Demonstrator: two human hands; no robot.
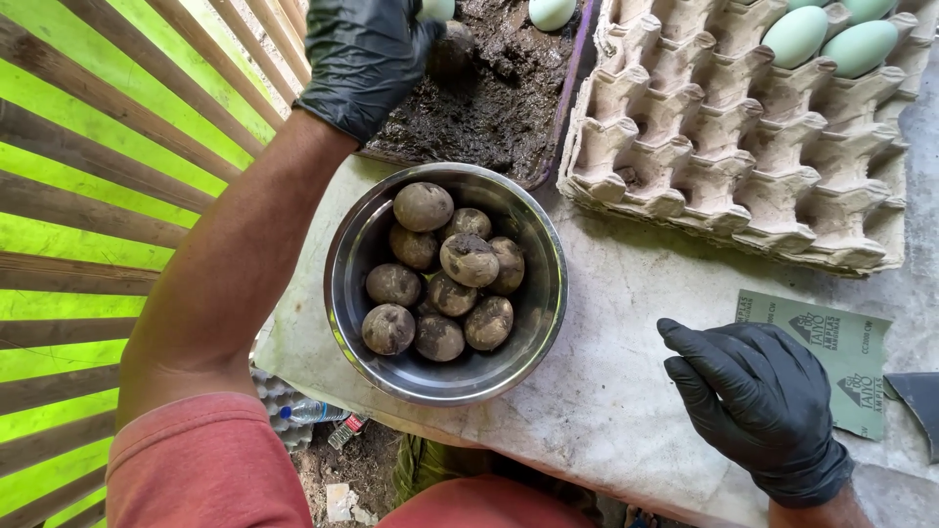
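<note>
Left hand grip grasping mud-coated egg over mud tray, right hand released, steel bowl between

A pale worn tabletop stands in daylight beside a brown slatted wall backed by green.

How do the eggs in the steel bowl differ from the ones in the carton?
The eggs in the steel bowl are coated in dark mud and look brown-grey; the eggs in the carton are clean, pale green. The bowl eggs lie heaped and touching in a pile; the carton eggs sit in separate cups of the pulp egg tray, at its far corner. Both groups have a similar egg shape and size.
</note>
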